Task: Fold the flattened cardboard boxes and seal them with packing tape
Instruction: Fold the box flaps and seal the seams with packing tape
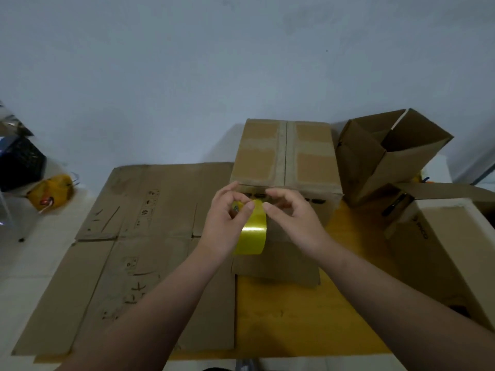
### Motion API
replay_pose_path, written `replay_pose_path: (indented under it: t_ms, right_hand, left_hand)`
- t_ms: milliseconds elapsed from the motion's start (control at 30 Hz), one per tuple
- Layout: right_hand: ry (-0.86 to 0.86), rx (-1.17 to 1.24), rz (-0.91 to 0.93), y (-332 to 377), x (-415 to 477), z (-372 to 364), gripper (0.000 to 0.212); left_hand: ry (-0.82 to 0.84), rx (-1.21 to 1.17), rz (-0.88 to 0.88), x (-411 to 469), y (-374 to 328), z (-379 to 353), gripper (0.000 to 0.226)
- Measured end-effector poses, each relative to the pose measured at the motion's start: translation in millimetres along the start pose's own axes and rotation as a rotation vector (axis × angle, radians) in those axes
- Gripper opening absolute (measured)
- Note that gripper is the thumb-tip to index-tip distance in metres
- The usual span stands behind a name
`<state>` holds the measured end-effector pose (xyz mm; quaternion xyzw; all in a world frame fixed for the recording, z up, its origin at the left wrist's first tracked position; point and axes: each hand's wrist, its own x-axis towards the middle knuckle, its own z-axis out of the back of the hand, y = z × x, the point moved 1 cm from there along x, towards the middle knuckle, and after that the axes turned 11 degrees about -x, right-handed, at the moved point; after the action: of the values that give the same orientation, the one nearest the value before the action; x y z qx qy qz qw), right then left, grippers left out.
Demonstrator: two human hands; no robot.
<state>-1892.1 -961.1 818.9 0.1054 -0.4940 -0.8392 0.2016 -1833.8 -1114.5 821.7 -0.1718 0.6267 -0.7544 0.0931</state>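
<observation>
Head view: both forearms reached forward, wrists level. The left hand (pixel 227 214) gripped the yellow tape roll (pixel 253 234), held in front of the folded cardboard box (pixel 284 156). The right hand (pixel 293 219), fingers curled, pinched the roll's top edge. Flattened boxes (pixel 128 236) lay to the left.

Both forearms are showing bare along their visible length. The left hand (pixel 227 214) and right hand (pixel 293 219) are showing bare, with short nails.
</observation>
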Motion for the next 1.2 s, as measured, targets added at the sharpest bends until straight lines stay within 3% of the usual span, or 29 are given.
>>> replay_pose_path:
  t_ms: [167, 333, 400, 500, 533, 633, 700, 733, 800, 933, 1067, 1200]
  right_hand:
    - [0.055, 0.340, -0.157, 11.6, -8.9, -2.2, 0.001]
    - [-0.032, 0.158, -0.099, 20.5, -13.0, 1.4, 0.006]
    - [-0.050, 0.072, -0.077, 24.2, -12.0, 5.2, 0.007]
    - [-0.033, -0.037, -0.025, 31.3, -10.5, 12.7, 0.007]
    - [-0.023, -0.081, -0.001, 31.9, -9.4, 14.4, 0.009]
    - [0.012, -0.209, 0.074, 36.4, -10.3, 22.5, 0.010]
    - [0.036, -0.235, 0.097, 37.9, -11.4, 28.3, 0.012]
    - [0.039, -0.245, 0.099, 38.5, -11.8, 31.3, 0.013]
    - [0.041, -0.252, 0.089, 39.2, -13.9, 34.7, 0.019]
    - [0.026, 0.002, 0.019, 34.8, -25.6, 39.9, 0.075]
    - [0.085, 0.087, 0.070, 20.3, -39.7, 48.1, 0.052]
    - [0.029, 0.131, 0.134, 11.0, -41.6, 43.1, 0.058]
  left_hand:
    - [0.017, 0.047, 0.002, -14.9, -17.4, -11.0, 0.012]
    - [0.001, 0.131, 0.050, -21.1, -21.6, -13.0, 0.007]
    - [0.000, 0.187, 0.064, -22.3, -26.0, -12.9, 0.023]
    - [0.021, 0.248, 0.135, -22.0, -38.9, -12.1, 0.073]
    - [0.015, 0.255, 0.128, -20.3, -44.5, -10.4, 0.076]
    - [0.099, 0.459, -0.028, -10.4, -56.9, -4.8, 0.039]
    - [0.178, 0.490, -0.032, -5.3, -65.4, -2.8, 0.009]
    - [0.210, 0.480, -0.010, -4.2, -69.2, -3.6, 0.006]
    - [0.216, 0.517, -0.025, -1.5, -75.9, -7.1, 0.008]
    - [0.073, 0.566, -0.104, 0.7, -79.7, -9.6, 0.013]
    - [-0.110, 0.309, -0.026, 1.1, -66.2, 4.4, 0.013]
    - [-0.186, 0.081, 0.029, 2.8, -57.8, 6.7, 0.016]
